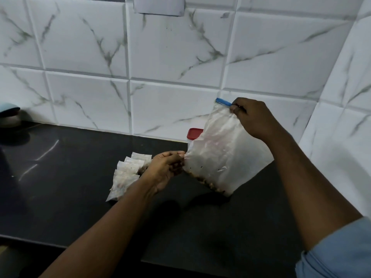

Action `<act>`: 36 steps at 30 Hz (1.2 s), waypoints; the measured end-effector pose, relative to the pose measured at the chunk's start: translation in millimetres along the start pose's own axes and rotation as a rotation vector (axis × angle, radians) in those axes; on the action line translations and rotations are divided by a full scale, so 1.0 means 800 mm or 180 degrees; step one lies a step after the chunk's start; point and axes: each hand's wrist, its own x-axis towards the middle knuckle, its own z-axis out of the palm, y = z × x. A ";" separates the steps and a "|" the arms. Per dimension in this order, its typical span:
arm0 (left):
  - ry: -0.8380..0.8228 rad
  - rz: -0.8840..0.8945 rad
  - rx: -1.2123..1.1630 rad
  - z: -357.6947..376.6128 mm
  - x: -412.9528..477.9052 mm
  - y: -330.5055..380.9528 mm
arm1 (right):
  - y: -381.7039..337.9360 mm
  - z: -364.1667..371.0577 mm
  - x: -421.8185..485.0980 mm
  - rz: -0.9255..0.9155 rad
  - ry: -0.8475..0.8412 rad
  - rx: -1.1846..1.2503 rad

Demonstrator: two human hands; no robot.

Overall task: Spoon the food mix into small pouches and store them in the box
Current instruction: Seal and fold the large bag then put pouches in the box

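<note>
A large clear zip bag (220,155) with a blue seal strip hangs tilted above the black counter, with a little brown food mix gathered in its lower corner. My right hand (253,119) pinches the bag's top edge at the blue strip. My left hand (166,167) pinches the bag's lower left side. Several small filled pouches (126,173) lie overlapping on the counter just left of my left hand. A box with a red lid (193,133) stands against the wall, mostly hidden behind the bag.
The black counter (70,177) runs left and toward me, with its front edge at the lower left. White marble-pattern tiles cover the back wall and the right side wall. A pale blue and dark object (9,115) sits at the far left by the wall.
</note>
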 end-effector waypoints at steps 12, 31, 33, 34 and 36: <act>0.0035 -0.0134 -0.0724 0.005 0.001 0.022 | 0.013 -0.003 -0.002 0.0157 0.0352 0.0066; -0.0173 -0.0208 -0.0547 0.005 0.003 0.035 | 0.015 -0.021 -0.006 0.0180 0.0431 0.0177; -0.0141 -0.0184 -0.0459 0.007 0.005 0.039 | 0.012 -0.023 -0.006 0.0140 0.0458 0.0169; -0.0093 -0.0182 -0.0454 0.009 0.007 0.042 | 0.012 -0.024 -0.005 0.0134 0.0478 0.0171; -0.0008 -0.0189 -0.0548 0.008 0.006 0.043 | 0.011 -0.023 -0.004 0.0145 0.0470 0.0141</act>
